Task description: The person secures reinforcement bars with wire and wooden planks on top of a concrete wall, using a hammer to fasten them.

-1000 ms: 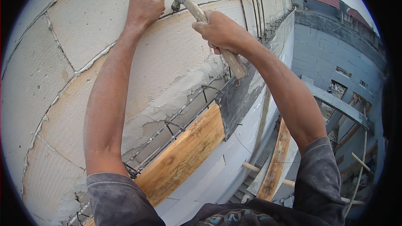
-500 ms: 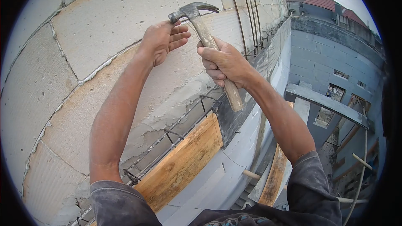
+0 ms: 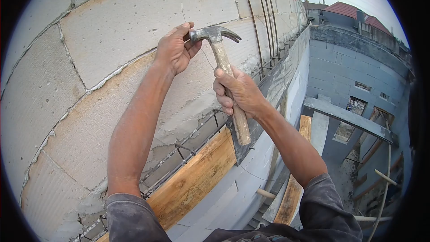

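My right hand (image 3: 235,90) is wrapped round the wooden handle of a claw hammer (image 3: 219,54), whose metal head points up and left. Close to the striking face, my left hand (image 3: 175,48) has its thumb and fingers bent together beside a thin wire (image 3: 183,12). The wire runs up the block wall (image 3: 148,13) and also shows below the hammer head; whether the fingers pinch it is hidden. Under my hands, steel rebar (image 3: 180,149) lies along the wall's edge behind a wooden board (image 3: 192,175) and a dark panel (image 3: 245,141).
Vertical rebar rods (image 3: 264,18) stand against the wall at the upper right. On the right, a drop opens to a lower area with a grey beam (image 3: 345,115), planks (image 3: 289,199), poles (image 3: 387,177) and a grey block wall (image 3: 329,65). Red roofs (image 3: 342,9) are beyond.
The hammer and my right hand have moved lower and slightly right, the handle now more upright. My left hand has shifted right, its previously spread fingers now bent together near the hammer head.
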### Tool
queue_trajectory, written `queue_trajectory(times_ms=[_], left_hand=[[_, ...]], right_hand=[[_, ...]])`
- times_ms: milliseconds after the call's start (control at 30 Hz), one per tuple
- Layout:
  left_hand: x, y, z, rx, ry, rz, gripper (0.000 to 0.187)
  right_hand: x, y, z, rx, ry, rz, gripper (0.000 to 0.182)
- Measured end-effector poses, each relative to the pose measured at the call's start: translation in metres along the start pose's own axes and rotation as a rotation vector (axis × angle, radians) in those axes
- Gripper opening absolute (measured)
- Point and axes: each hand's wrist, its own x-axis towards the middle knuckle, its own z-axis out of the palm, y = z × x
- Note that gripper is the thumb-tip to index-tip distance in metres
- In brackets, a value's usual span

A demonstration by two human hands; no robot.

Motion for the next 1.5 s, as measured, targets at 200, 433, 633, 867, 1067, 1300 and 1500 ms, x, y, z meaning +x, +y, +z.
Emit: queue_trajectory(times_ms=[200,433,633,867,1067,1300,1500], left_hand=[[-0.013,0.108,-0.005,0.349,0.037,0.445,0.030],[-0.034,0.126,0.002,1.407,-0.016,0.291,0.028],[-0.046,0.104,-0.006,1.486,0.028,0.167,0.030],[-0.023,0.076,-0.042,1.784,0.108,0.463,0.029],[-0.029,0.062,-0.030,1.976,0.150,0.381,0.028],[-0.036,0.042,-0.032,1.996,0.081,0.268,0.029],[-0.036,0.018,-0.046,1.933,-0.008,0.307,0.033]], right_hand=[[0.023,-0.049,-0.015,-0.556,0.237,-0.460,0.039],[0.072,-0.133,0.013,-1.051,0.314,-0.656,0.030],[0.127,-0.095,-0.004,-1.290,0.122,-0.525,0.025],[0.158,-0.046,-0.028,-1.329,0.201,-0.441,0.028],[0.165,-0.029,-0.009,-1.293,0.426,-0.200,0.036],[0.160,-0.003,-0.004,-1.202,0.539,-0.115,0.040],[0.141,0.018,-0.011,-1.107,0.377,-0.194,0.031]])
